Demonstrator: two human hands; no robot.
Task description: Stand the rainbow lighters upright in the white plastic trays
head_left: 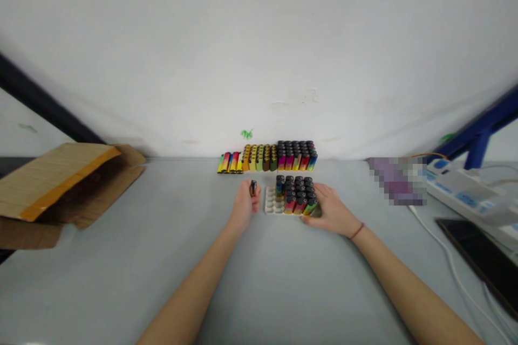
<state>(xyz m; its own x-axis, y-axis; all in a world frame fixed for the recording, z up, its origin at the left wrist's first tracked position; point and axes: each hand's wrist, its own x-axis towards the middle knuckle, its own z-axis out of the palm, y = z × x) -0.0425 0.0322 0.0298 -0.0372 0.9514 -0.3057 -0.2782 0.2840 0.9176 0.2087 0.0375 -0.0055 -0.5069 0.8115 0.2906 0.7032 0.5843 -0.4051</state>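
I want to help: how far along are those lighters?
Done: most of the white tray is filled with lighters. In hand: the left hand holds one lighter. Left: the tray's empty slots on its left side, and the rows of lighters by the wall.

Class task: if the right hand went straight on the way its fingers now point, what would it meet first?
The nearest lighter, a multicoloured one standing at the right end of the white moulded tray. The right hand looks almost against it already, though depth is hard to judge from this view.
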